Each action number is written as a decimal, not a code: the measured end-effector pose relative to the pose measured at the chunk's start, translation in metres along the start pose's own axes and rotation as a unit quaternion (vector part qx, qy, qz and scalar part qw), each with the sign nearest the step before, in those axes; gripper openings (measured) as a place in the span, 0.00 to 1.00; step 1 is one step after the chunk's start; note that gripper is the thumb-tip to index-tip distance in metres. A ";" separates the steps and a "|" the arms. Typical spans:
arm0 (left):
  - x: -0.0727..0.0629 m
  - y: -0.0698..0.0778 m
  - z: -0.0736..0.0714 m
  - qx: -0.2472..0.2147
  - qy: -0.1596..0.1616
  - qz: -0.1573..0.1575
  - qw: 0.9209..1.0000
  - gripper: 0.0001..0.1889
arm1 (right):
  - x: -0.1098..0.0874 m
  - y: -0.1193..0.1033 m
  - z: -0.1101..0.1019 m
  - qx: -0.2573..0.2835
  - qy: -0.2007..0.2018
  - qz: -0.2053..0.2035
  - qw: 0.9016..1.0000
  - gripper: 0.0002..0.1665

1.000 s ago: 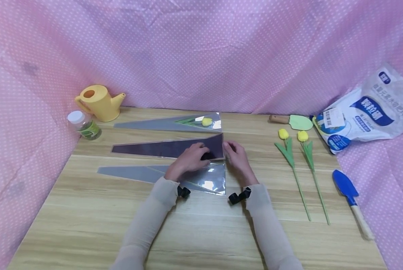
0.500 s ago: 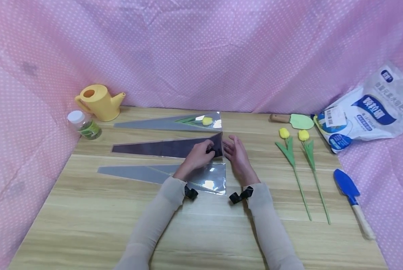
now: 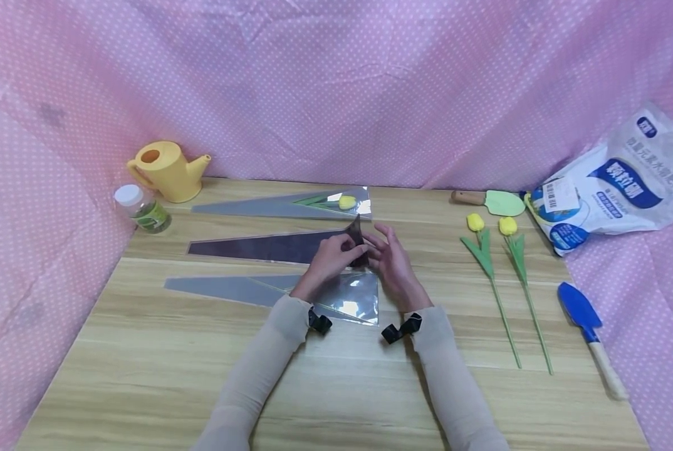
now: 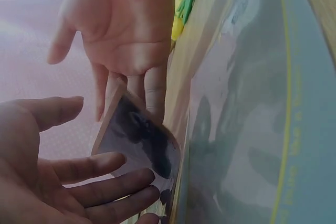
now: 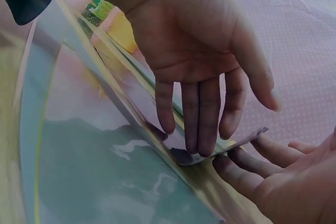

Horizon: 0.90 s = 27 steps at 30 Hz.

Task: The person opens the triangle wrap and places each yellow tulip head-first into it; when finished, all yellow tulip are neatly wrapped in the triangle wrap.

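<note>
A dark tapered flower sleeve [image 3: 257, 248] lies in the middle of three on the wooden table, its wide right end bent upward between the hands. My left hand [image 3: 331, 258] is over that end, fingers fairly straight against the inner face of the film, as the right wrist view shows. Facing it, my right hand [image 3: 394, 262] has its palm toward the sleeve. In the left wrist view the fingertips of the right hand [image 4: 123, 30] touch the raised edge from behind. A clear sleeve [image 3: 218, 289] lies nearer the body, partly under the left arm.
Farther back lies another clear sleeve [image 3: 246, 205] with a yellow tulip [image 3: 346, 202] in it. Two tulips [image 3: 485, 257], a green trowel [image 3: 504, 203], a blue trowel [image 3: 579, 307] and a fertilizer bag [image 3: 624, 188] are right. At left stand a watering can [image 3: 170, 172] and a bottle [image 3: 150, 216].
The sleeve's wide end has gone from lying flat to bent up and leftward. My left hand has shifted slightly right, and the right hand's fingers have spread and moved in behind the edge.
</note>
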<state>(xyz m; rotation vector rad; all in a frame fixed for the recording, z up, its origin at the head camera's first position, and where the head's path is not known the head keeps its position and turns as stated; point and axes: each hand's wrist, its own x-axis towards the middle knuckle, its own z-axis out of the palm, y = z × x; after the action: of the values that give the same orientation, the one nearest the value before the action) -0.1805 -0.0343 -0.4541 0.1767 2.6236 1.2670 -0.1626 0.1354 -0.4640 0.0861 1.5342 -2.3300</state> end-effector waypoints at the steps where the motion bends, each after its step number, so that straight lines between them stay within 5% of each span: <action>1: 0.000 0.000 0.000 -0.006 0.001 -0.003 1.000 0.20 | -0.001 -0.001 0.000 -0.002 -0.005 -0.003 1.000 0.41; 17: 0.001 -0.005 -0.005 -0.049 0.019 -0.019 0.998 0.08 | -0.002 0.001 0.002 -0.027 -0.046 -0.022 0.998 0.44; 27: 0.001 -0.009 -0.006 -0.044 0.070 -0.027 0.996 0.06 | 0.005 -0.001 -0.011 -0.032 0.033 0.007 0.999 0.36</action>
<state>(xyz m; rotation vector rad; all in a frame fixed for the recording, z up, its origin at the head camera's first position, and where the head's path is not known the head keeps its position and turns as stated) -0.1828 -0.0442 -0.4573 0.0034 2.6598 1.4220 -0.1693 0.1444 -0.4692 0.1590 1.6322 -2.2859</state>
